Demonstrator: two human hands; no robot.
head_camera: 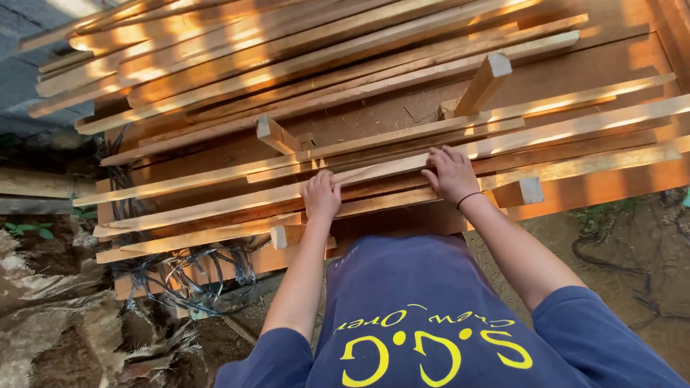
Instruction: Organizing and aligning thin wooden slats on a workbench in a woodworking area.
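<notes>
Both hands [388,185] press slats [374,172], fingertips hidden.

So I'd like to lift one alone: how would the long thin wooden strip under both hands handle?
The strip would probably sag and wobble at its far ends, being long and thin. It looks light. With the left hand and right hand near its middle, it may swing into neighbouring strips.

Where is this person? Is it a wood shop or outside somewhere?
Probably an outdoor timber yard or building site. Long wooden slats lie stacked in a pile, both hands rest on one, tangled wires hang beside it, and bare dirt lies below.
</notes>
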